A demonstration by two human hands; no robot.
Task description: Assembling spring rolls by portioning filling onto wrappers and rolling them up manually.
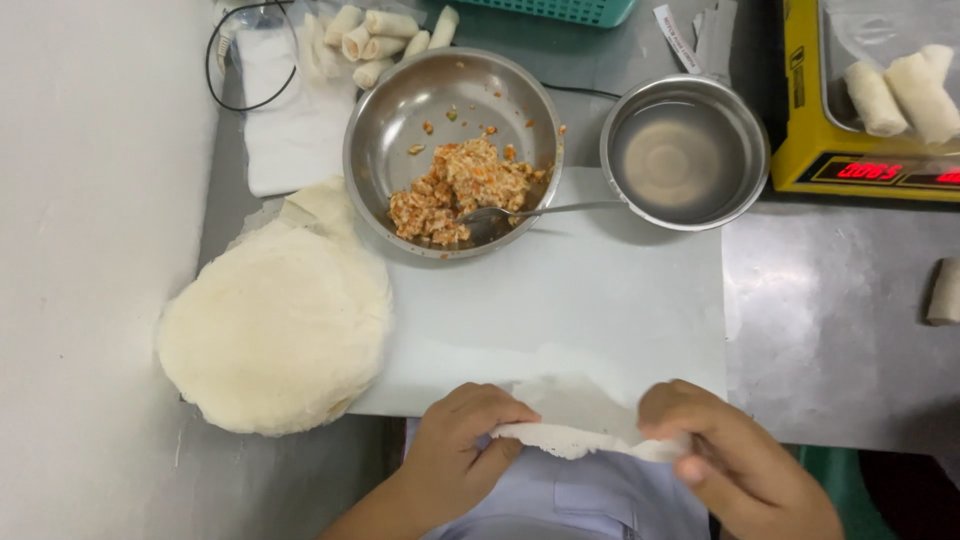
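Here, the thin white round wrapper sheet (585, 432) lies at the near edge of the pale grey cutting board (600, 310), right in front of your body, with its near edge rolled up into a soft fold. Your left hand (462, 445) curls knuckles-up over the left end of that fold, fingers pressed together and bent, pinching the roll against the thumb. Your right hand (735, 455) mirrors it at the right end, fingers curled inward and gripping the wrapper, wrist angled in from the lower right. Just beyond, on the board's far side, sits a round steel bowl (400, 110) holding orange-flecked minced filling (455, 185) with a metal spoon (540, 212) resting in it. To its right stands a smaller steel bowl of clear liquid (685, 155). Left of the board lies a thick stack of white round wrappers (275, 325). Finished pale rolls (375, 35) lie behind the bowl.
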